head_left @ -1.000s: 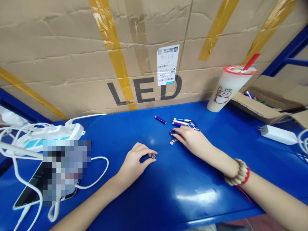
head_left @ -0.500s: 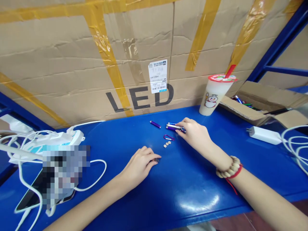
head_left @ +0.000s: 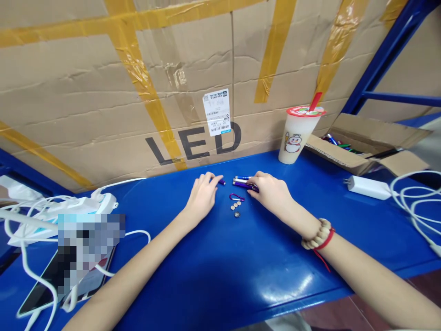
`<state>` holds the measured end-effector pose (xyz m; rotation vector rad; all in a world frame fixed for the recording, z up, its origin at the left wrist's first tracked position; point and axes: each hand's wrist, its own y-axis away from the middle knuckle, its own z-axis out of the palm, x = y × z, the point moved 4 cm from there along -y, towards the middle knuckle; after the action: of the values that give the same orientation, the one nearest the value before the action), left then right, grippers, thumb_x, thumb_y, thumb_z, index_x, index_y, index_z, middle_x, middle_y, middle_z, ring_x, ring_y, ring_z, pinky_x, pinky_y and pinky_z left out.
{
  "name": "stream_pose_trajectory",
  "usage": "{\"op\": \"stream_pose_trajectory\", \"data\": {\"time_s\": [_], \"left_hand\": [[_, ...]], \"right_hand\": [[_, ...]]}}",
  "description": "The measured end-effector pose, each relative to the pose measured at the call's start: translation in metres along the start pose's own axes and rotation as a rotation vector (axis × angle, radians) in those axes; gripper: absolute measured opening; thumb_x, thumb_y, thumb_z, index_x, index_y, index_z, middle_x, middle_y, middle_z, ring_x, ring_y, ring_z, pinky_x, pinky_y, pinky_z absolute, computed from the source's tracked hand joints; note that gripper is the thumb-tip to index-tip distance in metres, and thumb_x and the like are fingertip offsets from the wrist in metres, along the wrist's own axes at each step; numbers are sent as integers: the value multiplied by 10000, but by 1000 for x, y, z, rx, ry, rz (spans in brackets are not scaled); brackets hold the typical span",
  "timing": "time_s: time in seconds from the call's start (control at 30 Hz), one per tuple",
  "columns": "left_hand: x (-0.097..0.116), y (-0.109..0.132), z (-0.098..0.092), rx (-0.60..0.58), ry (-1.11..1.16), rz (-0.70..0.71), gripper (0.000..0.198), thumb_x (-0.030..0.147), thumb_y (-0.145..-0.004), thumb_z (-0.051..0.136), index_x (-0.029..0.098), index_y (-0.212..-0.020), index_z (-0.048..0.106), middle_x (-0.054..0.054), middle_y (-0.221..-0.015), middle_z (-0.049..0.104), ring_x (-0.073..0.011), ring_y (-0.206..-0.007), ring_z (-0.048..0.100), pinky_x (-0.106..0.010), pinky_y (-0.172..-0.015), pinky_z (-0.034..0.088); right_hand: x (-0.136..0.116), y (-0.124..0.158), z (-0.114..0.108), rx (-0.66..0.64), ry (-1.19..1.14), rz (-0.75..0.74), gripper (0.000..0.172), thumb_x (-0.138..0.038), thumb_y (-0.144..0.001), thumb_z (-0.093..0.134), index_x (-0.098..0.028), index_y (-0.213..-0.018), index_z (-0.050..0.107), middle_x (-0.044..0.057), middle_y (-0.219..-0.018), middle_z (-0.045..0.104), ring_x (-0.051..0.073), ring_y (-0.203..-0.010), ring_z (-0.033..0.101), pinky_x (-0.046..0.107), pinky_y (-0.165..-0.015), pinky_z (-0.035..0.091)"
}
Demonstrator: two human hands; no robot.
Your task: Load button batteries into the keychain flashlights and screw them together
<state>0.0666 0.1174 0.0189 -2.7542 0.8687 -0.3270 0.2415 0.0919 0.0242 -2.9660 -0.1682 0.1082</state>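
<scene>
My left hand (head_left: 202,196) has its thumb and fingers closed on the far end of a short purple metal tube (head_left: 222,182), hiding most of it. My right hand (head_left: 272,189) grips several slim penlight-like tubes side by side, blue, silver and purple (head_left: 243,183), their ends pointing left. Between the hands lies a small purple carabiner (head_left: 237,198). Just below it are three button cells (head_left: 235,205) in a slanting row. A small dark round metal piece (head_left: 237,214) rests a little nearer to me.
A lidded drink cup (head_left: 298,138) with a red straw stands behind my right hand. Right of it are an open carton (head_left: 339,154) of pens or similar tubes and a white charger (head_left: 368,187). Cables, a power strip (head_left: 103,207) and a phone (head_left: 41,285) occupy the left. A large cardboard box (head_left: 193,69) backs the blue shelf.
My left hand has set down the small dark round piece and moved away from me to the loose purple tube. My right hand stays at the bundle of tubes. The view has shifted slightly.
</scene>
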Motion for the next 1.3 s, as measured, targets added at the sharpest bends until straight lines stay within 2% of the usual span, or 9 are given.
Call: {"op": "stream_pose_trajectory", "data": {"time_s": [0.1, 0.2, 0.63, 0.77, 0.9, 0.97, 1.07, 1.17, 1.3], "left_hand": [[-13, -10, 4, 5, -92, -17, 347, 110, -897, 361, 132, -1211, 508, -160, -1269, 455, -307, -1122, 403, -457, -856, 353], [-16, -10, 10, -11, -139, -8, 281, 163, -905, 392, 134, -1144, 537, -152, -1214, 504, -294, -1088, 432, -440, -849, 350], [9, 1, 11, -105, -47, 22, 205, 325, -887, 482, 161, -909, 604, -52, -895, 620, -215, -869, 549, -337, -760, 384], [18, 5, 11, -101, 58, -22, 345, 390, -897, 447, 165, -1144, 533, -29, -865, 630, -172, -803, 587, -287, -723, 432], [25, 11, 1, -9, 85, -29, 502, 332, -925, 387, 137, -1375, 277, -90, -1106, 573, -198, -1007, 535, -322, -846, 424], [29, 16, -10, 95, 39, 34, 566, 324, -905, 431, 140, -1400, 226, -123, -1253, 476, -233, -1126, 453, -357, -908, 385], [33, 27, -25, 168, -33, 113, 532, 290, -892, 459, 119, -1368, 295, -139, -1300, 434, -260, -1188, 384, -386, -950, 333], [31, 41, -34, 118, 2, 151, 272, 178, -890, 425, 133, -1145, 507, -107, -1187, 527, -238, -1124, 429, -368, -915, 339], [20, 64, -38, 44, 127, 83, 187, 149, -906, 367, 154, -914, 554, -56, -921, 612, -192, -880, 521, -328, -767, 376]], "right_hand": [[1, -1, 1, -12, -5, 6, 186, -219, -831, 551, -209, -992, 643, 59, -978, 586, 206, -894, 566, 268, -555, 357], [3, -2, 3, -16, -9, 14, 165, -225, -829, 554, -210, -967, 644, 56, -965, 592, 205, -890, 568, 267, -555, 358], [-2, -4, 7, -46, -67, 64, 161, -277, -710, 597, -203, -842, 652, 27, -822, 669, 194, -765, 614, 260, -543, 345], [-6, -4, 6, -30, -72, 39, 172, -313, -739, 571, -203, -830, 666, 41, -808, 676, 202, -751, 624, 252, -530, 329], [-11, -1, -3, 26, -55, -7, 257, -350, -843, 482, -178, -813, 671, 76, -789, 667, 212, -744, 619, 253, -525, 317], [-16, 2, -8, 83, -82, -70, 281, -369, -885, 446, -197, -903, 667, 61, -831, 666, 201, -787, 607, 253, -542, 332], [-32, 11, -14, 251, -267, -342, 271, -377, -904, 452, -217, -1007, 646, 28, -867, 661, 166, -827, 573, 247, -613, 380], [-47, 25, -18, 387, -504, -622, 256, -357, -884, 506, -177, -1001, 644, 29, -803, 646, 137, -747, 539, 244, -663, 410], [-58, 37, -19, 395, -636, -686, 250, -308, -856, 559, -157, -1041, 632, 24, -754, 625, 127, -711, 522, 231, -623, 421]]}}
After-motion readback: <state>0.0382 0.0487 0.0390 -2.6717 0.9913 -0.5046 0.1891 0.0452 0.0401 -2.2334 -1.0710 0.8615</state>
